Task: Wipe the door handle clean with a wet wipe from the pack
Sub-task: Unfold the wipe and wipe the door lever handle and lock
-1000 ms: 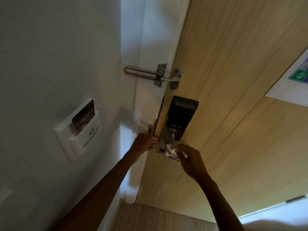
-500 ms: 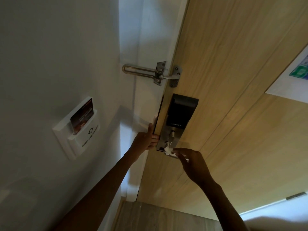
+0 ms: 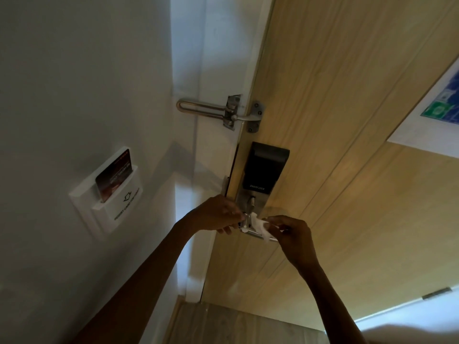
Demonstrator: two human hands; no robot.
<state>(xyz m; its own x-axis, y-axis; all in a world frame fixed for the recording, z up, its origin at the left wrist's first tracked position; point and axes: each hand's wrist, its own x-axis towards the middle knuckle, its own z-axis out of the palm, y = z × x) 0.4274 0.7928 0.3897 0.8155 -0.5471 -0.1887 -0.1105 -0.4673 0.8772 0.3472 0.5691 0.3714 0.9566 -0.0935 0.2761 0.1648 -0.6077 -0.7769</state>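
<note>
A silver lever door handle (image 3: 250,231) sticks out below a black and silver smart lock (image 3: 265,170) on a light wooden door (image 3: 347,120). A crumpled white wet wipe (image 3: 259,224) lies over the handle. My right hand (image 3: 293,238) pinches the wipe against the handle from the right. My left hand (image 3: 218,214) is at the handle's left end by the door edge, its fingertips touching the metal there. The pack of wipes is not in view.
A metal swing-bar door guard (image 3: 223,112) spans the frame and door above the lock. A white key-card holder (image 3: 109,192) with a dark card in it is on the left wall. A notice sheet (image 3: 437,108) hangs on the door at upper right.
My left hand has slid down from the door edge beside the lock to the handle's left end. My right hand with the wipe has shifted a little to the right along the handle.
</note>
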